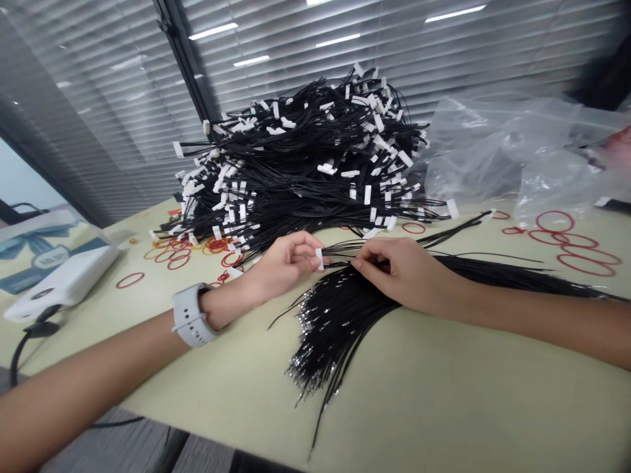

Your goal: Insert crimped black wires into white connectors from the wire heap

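Note:
My left hand (288,266) pinches a small white connector (319,259) that has thin black wires running out to the right. Just right of it, my right hand (401,269) is closed on a black wire, its fingertips close to the connector. Beneath my right hand a thick bundle of loose black wires (345,315) fans out on the table, with bare metal ends toward the lower left. The bundle's other part runs off to the right behind my right forearm.
A large heap of black cables (300,157) with white connectors stands behind the hands. Red rubber bands (589,255) lie at right, more at left. Clear plastic bags (483,151) are at back right. A white box-like device (62,282) with a black cable sits at left on the table (444,394).

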`<action>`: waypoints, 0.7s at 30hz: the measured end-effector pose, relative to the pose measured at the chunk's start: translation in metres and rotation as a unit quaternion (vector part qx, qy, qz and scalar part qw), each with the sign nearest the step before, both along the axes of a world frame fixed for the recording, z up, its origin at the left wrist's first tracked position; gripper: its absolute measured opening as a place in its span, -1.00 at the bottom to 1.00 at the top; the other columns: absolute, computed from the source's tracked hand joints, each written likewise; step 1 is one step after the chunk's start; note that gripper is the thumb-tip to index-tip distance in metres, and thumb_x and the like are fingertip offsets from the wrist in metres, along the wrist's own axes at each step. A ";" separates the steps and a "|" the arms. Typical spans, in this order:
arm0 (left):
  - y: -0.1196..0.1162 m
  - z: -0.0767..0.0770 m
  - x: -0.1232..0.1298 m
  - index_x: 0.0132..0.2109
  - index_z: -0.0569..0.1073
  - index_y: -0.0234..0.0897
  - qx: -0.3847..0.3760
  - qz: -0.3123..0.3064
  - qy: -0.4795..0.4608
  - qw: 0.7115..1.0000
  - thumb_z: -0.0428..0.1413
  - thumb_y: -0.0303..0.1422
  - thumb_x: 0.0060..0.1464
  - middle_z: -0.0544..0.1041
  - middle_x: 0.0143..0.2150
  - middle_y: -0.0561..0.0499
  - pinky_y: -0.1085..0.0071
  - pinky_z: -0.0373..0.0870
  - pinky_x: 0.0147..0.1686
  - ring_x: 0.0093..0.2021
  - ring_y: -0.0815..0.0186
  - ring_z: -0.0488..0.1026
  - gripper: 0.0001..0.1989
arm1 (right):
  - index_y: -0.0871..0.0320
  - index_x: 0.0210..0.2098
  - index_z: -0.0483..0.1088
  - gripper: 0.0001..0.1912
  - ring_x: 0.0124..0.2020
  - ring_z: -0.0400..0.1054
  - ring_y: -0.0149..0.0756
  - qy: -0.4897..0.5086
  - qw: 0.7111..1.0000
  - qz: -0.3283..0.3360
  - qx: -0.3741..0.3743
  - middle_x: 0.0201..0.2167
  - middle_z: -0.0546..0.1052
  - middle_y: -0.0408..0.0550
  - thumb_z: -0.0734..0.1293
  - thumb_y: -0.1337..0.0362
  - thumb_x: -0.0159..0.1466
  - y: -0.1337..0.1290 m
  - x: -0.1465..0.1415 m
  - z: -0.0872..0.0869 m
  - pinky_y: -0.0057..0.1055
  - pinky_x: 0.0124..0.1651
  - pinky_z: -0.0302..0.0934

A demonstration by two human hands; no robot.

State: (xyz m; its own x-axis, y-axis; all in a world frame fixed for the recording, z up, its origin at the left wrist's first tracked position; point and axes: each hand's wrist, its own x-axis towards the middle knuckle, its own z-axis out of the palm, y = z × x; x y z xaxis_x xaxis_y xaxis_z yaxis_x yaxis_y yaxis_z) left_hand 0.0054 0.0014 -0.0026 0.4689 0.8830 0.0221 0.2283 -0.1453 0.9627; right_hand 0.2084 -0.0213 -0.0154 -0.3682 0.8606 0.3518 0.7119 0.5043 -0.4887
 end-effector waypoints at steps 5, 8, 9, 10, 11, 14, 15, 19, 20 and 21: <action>0.000 0.002 0.001 -0.31 0.28 -0.37 0.017 -0.011 0.025 0.999 0.07 -0.52 -0.02 0.44 -0.42 0.02 0.43 0.30 -0.25 -0.33 0.40 0.42 -0.90 | 0.17 -0.50 0.34 -0.79 -0.60 0.12 -0.54 0.000 1.000 0.000 -0.010 -0.60 0.37 -0.21 0.18 0.22 0.18 -0.002 0.000 0.000 -0.50 -0.48 -0.02; 0.000 0.003 0.001 -0.31 0.28 -0.36 0.025 -0.018 0.032 0.999 0.07 -0.51 -0.02 0.43 -0.42 0.03 0.43 0.30 -0.27 -0.35 0.41 0.41 -0.90 | 0.18 -0.50 0.34 -0.79 -0.61 0.12 -0.55 0.004 1.000 0.002 -0.014 -0.59 0.37 -0.19 0.18 0.22 0.18 -0.002 -0.001 0.000 -0.50 -0.48 -0.03; 0.000 0.003 0.001 -0.31 0.28 -0.35 0.028 -0.021 0.035 0.999 0.07 -0.50 -0.03 0.43 -0.42 0.03 0.44 0.30 -0.28 -0.35 0.41 0.41 -0.90 | 0.19 -0.51 0.34 -0.78 -0.61 0.11 -0.55 0.005 1.000 0.004 -0.016 -0.60 0.36 -0.19 0.18 0.22 0.18 -0.002 -0.001 0.000 -0.50 -0.48 -0.03; -0.001 0.003 0.002 -0.31 0.28 -0.35 0.033 -0.024 0.040 0.998 0.07 -0.49 -0.03 0.43 -0.42 0.04 0.45 0.30 -0.30 -0.36 0.41 0.40 -0.90 | 0.19 -0.51 0.33 -0.78 -0.62 0.11 -0.55 0.007 1.000 0.007 -0.017 -0.61 0.36 -0.19 0.18 0.22 0.18 -0.002 -0.002 0.000 -0.50 -0.48 -0.03; -0.002 0.003 0.002 -0.32 0.28 -0.34 0.041 -0.026 0.046 0.998 0.08 -0.48 -0.03 0.42 -0.43 0.05 0.46 0.30 -0.31 -0.37 0.42 0.40 -0.90 | 0.19 -0.51 0.33 -0.77 -0.62 0.10 -0.55 0.008 1.000 0.011 -0.018 -0.61 0.35 -0.19 0.18 0.22 0.18 -0.002 -0.002 0.000 -0.50 -0.48 -0.03; -0.009 0.005 0.003 -0.30 0.30 -0.34 0.065 -0.032 0.069 0.995 0.08 -0.47 -0.02 0.43 -0.41 0.05 0.50 0.28 -0.35 -0.38 0.43 0.38 -0.91 | 0.20 -0.50 0.33 -0.78 -0.62 0.11 -0.55 0.018 0.999 0.031 -0.009 -0.61 0.34 -0.19 0.18 0.23 0.19 -0.002 -0.002 0.000 -0.51 -0.48 -0.03; -0.011 0.006 0.003 -0.30 0.31 -0.33 0.070 -0.034 0.073 0.994 0.07 -0.47 -0.01 0.43 -0.40 0.04 0.51 0.28 -0.36 -0.38 0.44 0.38 -0.91 | 0.20 -0.49 0.32 -0.78 -0.61 0.11 -0.55 0.022 0.999 0.041 -0.003 -0.61 0.34 -0.19 0.17 0.23 0.20 -0.002 -0.002 0.000 -0.51 -0.48 -0.03; -0.015 0.007 0.004 -0.29 0.31 -0.33 0.057 -0.033 0.061 0.996 0.07 -0.48 0.00 0.44 -0.39 0.03 0.50 0.27 -0.38 -0.38 0.43 0.38 -0.91 | 0.20 -0.47 0.29 -0.80 -0.57 0.13 -0.52 0.021 0.997 0.071 0.023 -0.58 0.32 -0.19 0.15 0.26 0.22 -0.004 -0.002 -0.001 -0.51 -0.46 -0.01; -0.014 0.006 0.005 -0.29 0.30 -0.34 0.049 -0.030 0.050 0.997 0.07 -0.48 0.00 0.44 -0.40 0.03 0.49 0.27 -0.36 -0.37 0.42 0.38 -0.91 | 0.20 -0.46 0.28 -0.81 -0.54 0.14 -0.51 0.019 0.997 0.071 0.036 -0.57 0.32 -0.19 0.14 0.27 0.22 -0.004 -0.002 -0.001 -0.50 -0.44 0.00; -0.013 0.006 0.005 -0.29 0.29 -0.34 0.040 -0.029 0.037 0.998 0.07 -0.48 0.00 0.44 -0.41 0.04 0.48 0.27 -0.35 -0.37 0.42 0.39 -0.90 | 0.20 -0.45 0.26 -0.83 -0.51 0.15 -0.50 0.018 0.996 0.070 0.054 -0.54 0.32 -0.17 0.14 0.29 0.23 -0.005 -0.001 -0.001 -0.50 -0.42 0.01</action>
